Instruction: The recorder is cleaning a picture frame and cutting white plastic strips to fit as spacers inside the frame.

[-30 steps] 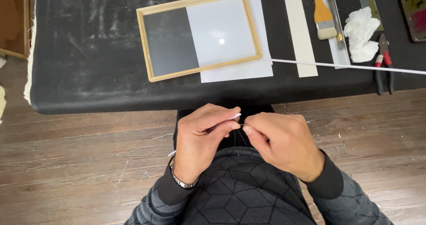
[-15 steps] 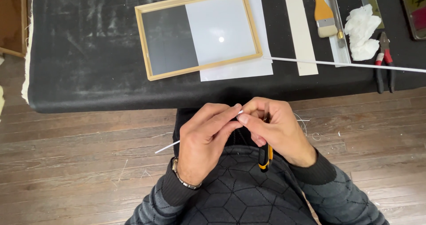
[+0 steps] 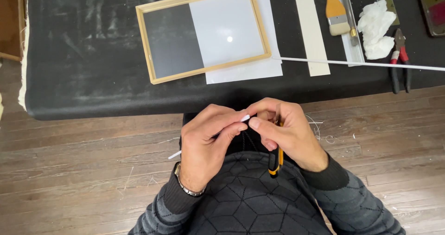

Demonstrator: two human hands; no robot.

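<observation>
— Where was the thin white strip [image 3: 232,126]?

— In front of the person's chest, below the near edge of the bench [image 3: 92,100]. The left hand [image 3: 206,140] had it pinched between thumb and forefinger, its cut end poking out by the fingertips and the other end showing under the palm, over the wooden floor [image 3: 69,170].

— And the right hand [image 3: 287,135]?

— Its fingers were closed around a yellow-and-black utility knife [image 3: 276,163], handle pointing down toward the sweater. The blade end sat hidden behind the knuckles, so I couldn't tell whether it touched the strip. The thumb pressed right against the strip's tip, probably to steady it.

— Why work off the bench?

— I'd judge that holding both hands close gave finer control over so slim a piece.

— What lay on the bench?

— A wooden frame [image 3: 204,33] resting partly on a white sheet [image 3: 245,70], a pale flat strip [image 3: 311,31], a long thin white rod [image 3: 361,63], a paintbrush [image 3: 336,12], a crumpled white cloth [image 3: 378,28] and red-handled pliers [image 3: 399,61], all well apart from the hands.
</observation>
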